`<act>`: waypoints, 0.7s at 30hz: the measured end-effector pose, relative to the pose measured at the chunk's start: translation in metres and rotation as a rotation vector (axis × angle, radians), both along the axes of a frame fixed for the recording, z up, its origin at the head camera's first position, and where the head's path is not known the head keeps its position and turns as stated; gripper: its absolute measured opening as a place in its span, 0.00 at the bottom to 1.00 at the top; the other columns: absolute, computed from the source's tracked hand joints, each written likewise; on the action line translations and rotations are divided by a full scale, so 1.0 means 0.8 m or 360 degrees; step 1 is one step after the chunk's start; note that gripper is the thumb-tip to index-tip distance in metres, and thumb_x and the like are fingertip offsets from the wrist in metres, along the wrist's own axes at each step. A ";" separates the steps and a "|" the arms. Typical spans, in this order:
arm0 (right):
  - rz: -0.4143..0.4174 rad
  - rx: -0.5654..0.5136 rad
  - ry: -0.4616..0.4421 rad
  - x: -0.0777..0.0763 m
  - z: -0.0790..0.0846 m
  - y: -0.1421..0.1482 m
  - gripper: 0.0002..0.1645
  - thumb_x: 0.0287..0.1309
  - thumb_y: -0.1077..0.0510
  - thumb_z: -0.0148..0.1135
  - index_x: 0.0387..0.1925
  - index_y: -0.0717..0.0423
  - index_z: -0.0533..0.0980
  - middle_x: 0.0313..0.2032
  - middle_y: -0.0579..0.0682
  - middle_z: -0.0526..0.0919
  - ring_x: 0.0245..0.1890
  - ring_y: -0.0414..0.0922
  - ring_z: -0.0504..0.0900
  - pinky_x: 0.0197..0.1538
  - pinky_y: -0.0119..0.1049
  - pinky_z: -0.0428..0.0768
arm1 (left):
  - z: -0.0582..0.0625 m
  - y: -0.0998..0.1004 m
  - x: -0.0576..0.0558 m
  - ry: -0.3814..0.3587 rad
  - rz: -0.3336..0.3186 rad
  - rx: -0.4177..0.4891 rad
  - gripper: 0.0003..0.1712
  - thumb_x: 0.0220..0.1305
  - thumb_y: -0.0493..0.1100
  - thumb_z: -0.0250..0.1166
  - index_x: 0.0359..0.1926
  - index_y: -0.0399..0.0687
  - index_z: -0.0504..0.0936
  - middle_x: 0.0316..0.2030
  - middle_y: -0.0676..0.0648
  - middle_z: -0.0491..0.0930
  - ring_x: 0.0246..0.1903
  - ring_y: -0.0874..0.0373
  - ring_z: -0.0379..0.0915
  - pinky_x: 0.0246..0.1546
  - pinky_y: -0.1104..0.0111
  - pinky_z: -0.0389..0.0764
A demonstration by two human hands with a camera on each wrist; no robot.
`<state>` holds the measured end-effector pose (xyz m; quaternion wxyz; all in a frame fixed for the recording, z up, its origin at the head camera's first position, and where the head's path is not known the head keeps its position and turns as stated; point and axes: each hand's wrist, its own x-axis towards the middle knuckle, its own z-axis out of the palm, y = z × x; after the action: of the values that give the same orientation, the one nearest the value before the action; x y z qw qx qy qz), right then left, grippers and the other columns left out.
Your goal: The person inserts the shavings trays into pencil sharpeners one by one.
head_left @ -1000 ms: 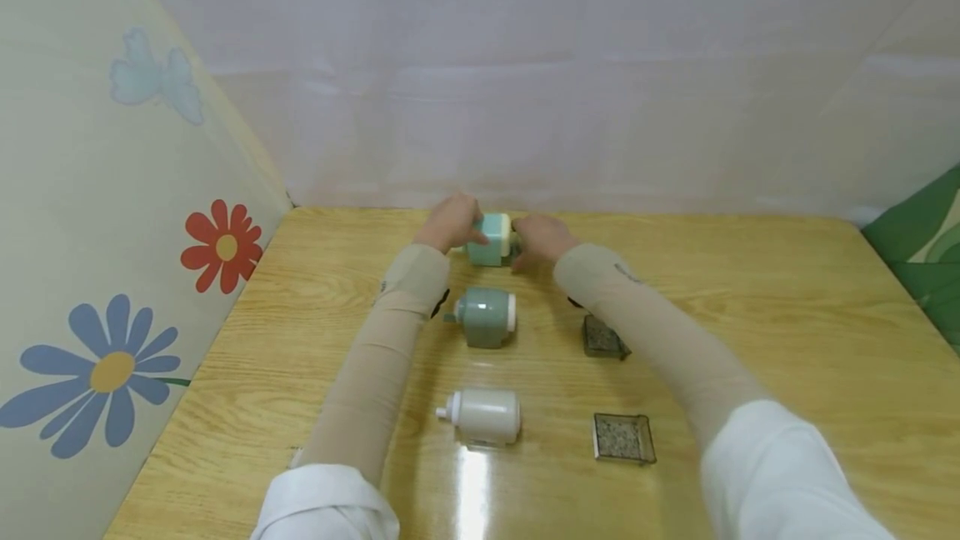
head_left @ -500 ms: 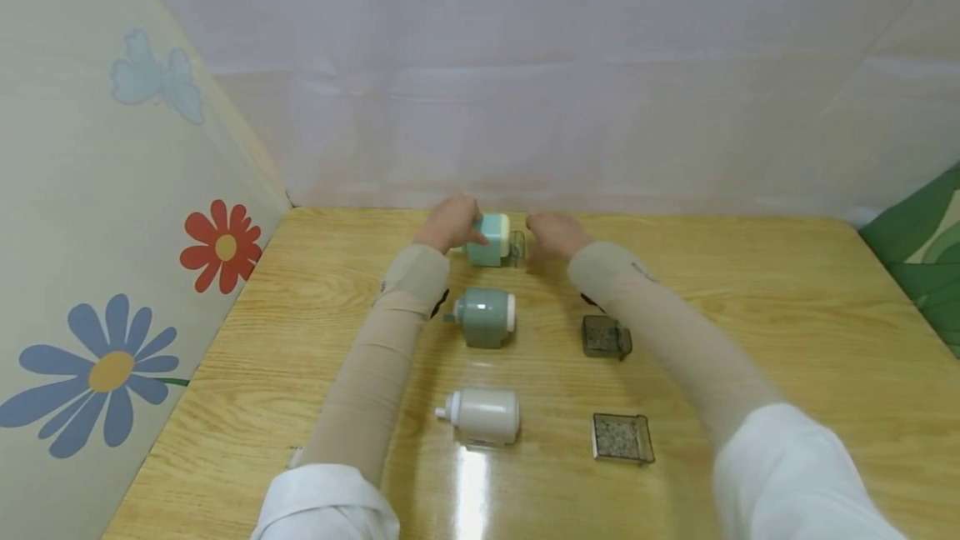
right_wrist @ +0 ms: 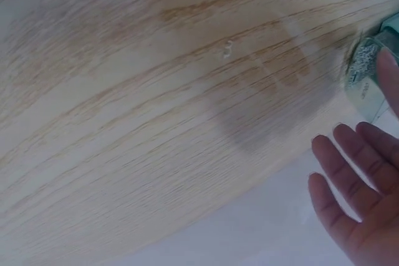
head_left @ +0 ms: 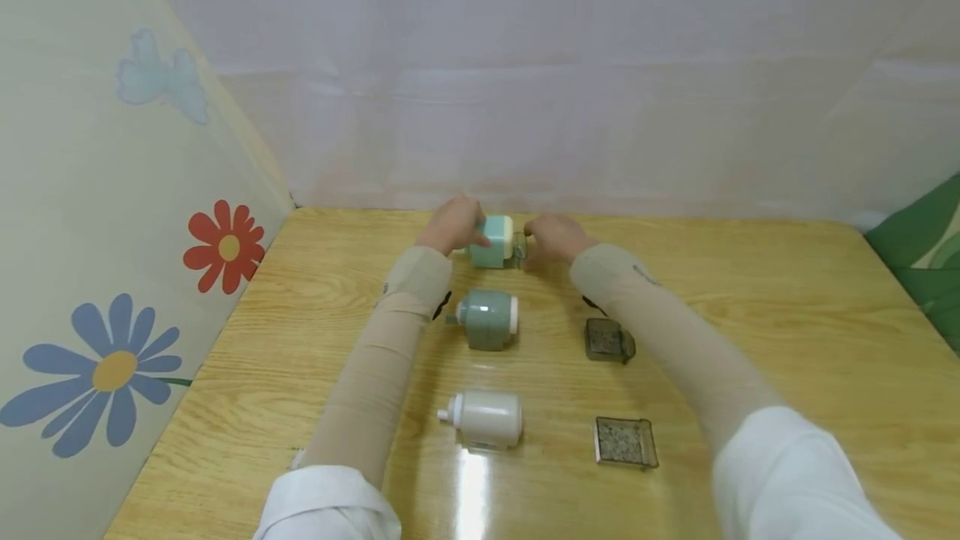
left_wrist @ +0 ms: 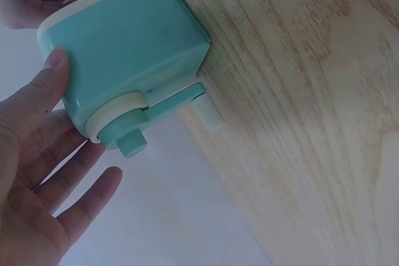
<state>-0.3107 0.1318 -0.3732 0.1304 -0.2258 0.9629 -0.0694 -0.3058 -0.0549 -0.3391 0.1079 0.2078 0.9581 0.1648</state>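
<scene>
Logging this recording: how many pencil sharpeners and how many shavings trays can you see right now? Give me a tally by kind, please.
Sharpeners: 3 (turquoise sharpener, green sharpener, off-white sharpener)
Trays: 3 (nearer loose tray, farther loose tray, clear tray at the turquoise sharpener's cream end)
Total: 6

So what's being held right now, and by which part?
Left hand grips the turquoise sharpener by its body near the crank. Right hand is at the clear drawer; grip unclear.
</scene>
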 end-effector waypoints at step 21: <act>0.0097 -0.0030 0.0033 -0.001 -0.002 0.000 0.35 0.45 0.49 0.70 0.50 0.68 0.72 0.47 0.62 0.77 0.46 0.56 0.75 0.49 0.47 0.74 | -0.001 0.006 0.000 0.0012 0.0018 0.0016 0.18 0.49 0.45 0.71 0.37 0.36 0.82 0.42 0.41 0.79 0.38 0.55 0.73 0.44 0.66 0.74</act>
<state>-0.3117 0.1316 -0.3745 0.1205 -0.2569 0.9562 -0.0721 -0.3055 -0.0503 -0.3398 0.1023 0.2034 0.9589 0.1695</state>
